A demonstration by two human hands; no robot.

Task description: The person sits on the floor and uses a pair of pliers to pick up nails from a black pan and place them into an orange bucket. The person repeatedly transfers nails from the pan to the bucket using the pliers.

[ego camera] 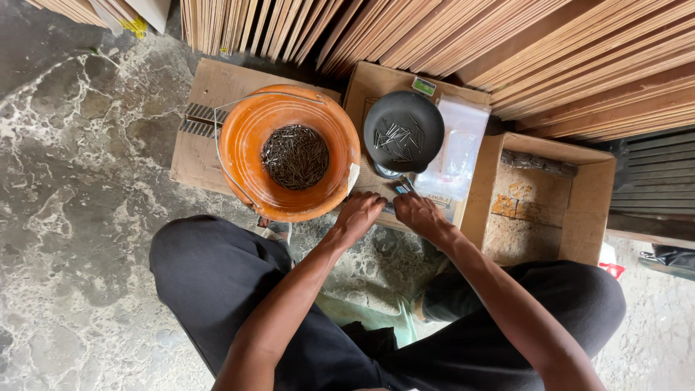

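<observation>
Seated person, black trousers, knees spread; a green stool edge shows between the legs, nearest the camera. Just beyond the knees, both hands meet at the near edge of the flat cardboard box (369,87) — left hand (358,215) palm down, fingers curled toward a small dark packet (400,190); right hand (418,215) fingers bent, tips at the same packet. Whether either hand truly pinches it or only touches it, cannot tell; the packet is mostly hidden by the fingers. Packet sits on the box's near rim, just below the black bowl (403,131), and looks small, dark, bluish at one end. My guess: light, thin, stiff enough to pinch by its edges with thumb and forefinger, little slip risk. On the box, the black bowl holds a thin scatter of loose nails — small, hard, pointed, easy to spill, best taken in a pinch or by lifting the bowl at the rim. Right of the bowl a clear plastic bag (457,148), limp and slippery. Left of the box an orange bucket (289,153) with wire handle, a dense heap of dark nails inside — likely heavy. Right of the box an open carton (539,195). Beyond it all, plywood sheets (449,32) stacked on edge
</observation>
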